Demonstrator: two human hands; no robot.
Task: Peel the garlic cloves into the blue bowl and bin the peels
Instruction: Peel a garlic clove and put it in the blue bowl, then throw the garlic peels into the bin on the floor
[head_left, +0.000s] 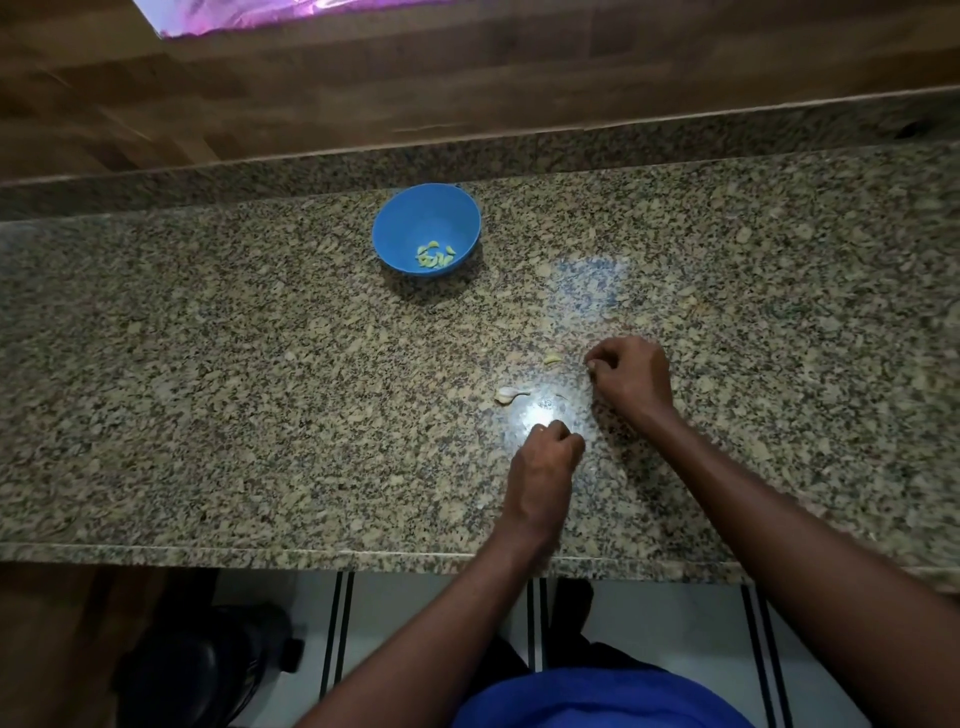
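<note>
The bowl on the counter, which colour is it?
Blue bowl, best in the head view.

Blue bowl with peeled cloves; loose garlic pieces on the counter.

The bowl (426, 227) stands upright, round and deep, holding a small cluster of pale yellow-green peeled cloves (435, 255) at its bottom. Well apart from it, nearer the viewer and to the right, lies a whitish clove (510, 394) (papery skin apparently still on), and just beyond it a smaller pale piece (552, 358) lies flat; clove or peel cannot be told.
</note>
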